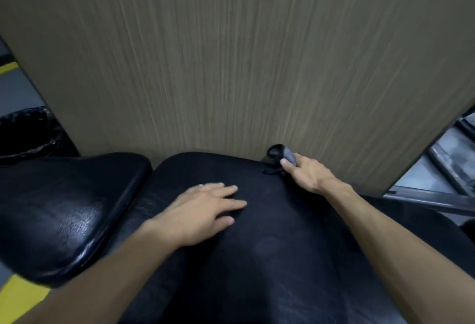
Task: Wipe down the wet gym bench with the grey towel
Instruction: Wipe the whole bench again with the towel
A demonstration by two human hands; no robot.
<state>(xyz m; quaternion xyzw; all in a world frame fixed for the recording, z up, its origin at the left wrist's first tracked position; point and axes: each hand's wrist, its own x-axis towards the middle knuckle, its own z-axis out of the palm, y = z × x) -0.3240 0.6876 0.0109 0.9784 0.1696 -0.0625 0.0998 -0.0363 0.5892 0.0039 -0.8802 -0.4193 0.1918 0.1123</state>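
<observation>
- I find the left hand [203,210] lying flat on the black pad of the gym bench [257,259], fingers straight and spread, holding nothing.
- The right hand [305,173] is reaching to the far right corner of the same pad, where its fingers touch or pinch a small dark grey object [281,155] lying against the wood-grain panel [231,66]; I cannot tell whether the fingers have closed on it.
- That object may be a bunched part of the grey towel, but it is too small and dark for me to confirm.
- The two hands are well apart, the right further forward than the left.
- The object lies just ahead of the right hand's fingertips, so I judge the right hand the nearer for any pickup.
- The pad's long axis runs from my body toward the panel, so wiping strokes would run along that line.
- A second black pad [64,208] sits left of the left hand.
</observation>
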